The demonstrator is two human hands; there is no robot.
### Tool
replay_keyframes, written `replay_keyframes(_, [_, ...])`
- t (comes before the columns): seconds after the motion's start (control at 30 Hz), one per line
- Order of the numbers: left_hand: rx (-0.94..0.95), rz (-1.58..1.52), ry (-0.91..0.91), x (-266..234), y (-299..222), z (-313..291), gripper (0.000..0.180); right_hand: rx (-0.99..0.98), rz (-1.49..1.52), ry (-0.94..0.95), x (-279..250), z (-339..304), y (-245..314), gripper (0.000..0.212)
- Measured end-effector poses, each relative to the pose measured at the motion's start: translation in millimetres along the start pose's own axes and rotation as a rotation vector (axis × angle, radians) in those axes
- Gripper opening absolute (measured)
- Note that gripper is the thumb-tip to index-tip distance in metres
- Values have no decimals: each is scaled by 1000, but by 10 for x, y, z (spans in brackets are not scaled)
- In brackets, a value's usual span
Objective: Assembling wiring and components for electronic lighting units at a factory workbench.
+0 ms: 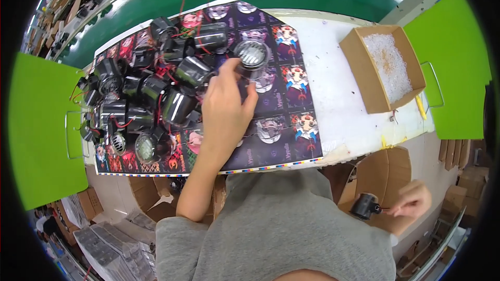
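Left hand (225, 105) clasped on round grilled part (252, 58), held over counter (341, 99) right of black parts pile (151, 93). Right hand (413, 201) pinching black part (365, 206) below counter edge.

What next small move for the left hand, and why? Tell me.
Probably close the left hand on the motor at its fingertips and lift it off the mat. The fingers reach that grilled part but whether they grip it is unclear, while the right hand already holds another motor over a box.
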State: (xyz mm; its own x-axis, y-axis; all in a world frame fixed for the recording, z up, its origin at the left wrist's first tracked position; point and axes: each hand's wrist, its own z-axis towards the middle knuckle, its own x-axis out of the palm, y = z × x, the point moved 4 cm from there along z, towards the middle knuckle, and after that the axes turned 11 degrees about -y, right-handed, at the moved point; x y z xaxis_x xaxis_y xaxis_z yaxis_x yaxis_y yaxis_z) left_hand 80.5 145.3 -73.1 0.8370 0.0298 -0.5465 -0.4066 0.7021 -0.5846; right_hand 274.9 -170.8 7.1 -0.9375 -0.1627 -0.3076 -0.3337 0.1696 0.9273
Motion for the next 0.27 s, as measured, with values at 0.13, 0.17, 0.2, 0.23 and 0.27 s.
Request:
replay_keyframes(0.13, [-129,150,28,67,102,-77,51,644,380,-502,197,-805,-1440,9])
replay_keyframes(0.17, [-121,154,24,96,111,-77,51,836,438,-602,279,-1011,-1792,11])
replay_keyframes(0.2, [-129,129,31,94,143,-69,53,1055,503,-598,349,-1163,-2051,10])
replay_keyframes(0.23, [-126,136,50,102,139,-91,59,1186,443,-563,446,-1279,-2386,12])
replay_keyframes(0.27, [-124,136,74,133,131,-93,66,1322,382,-529,583,-1383,-2722,15])
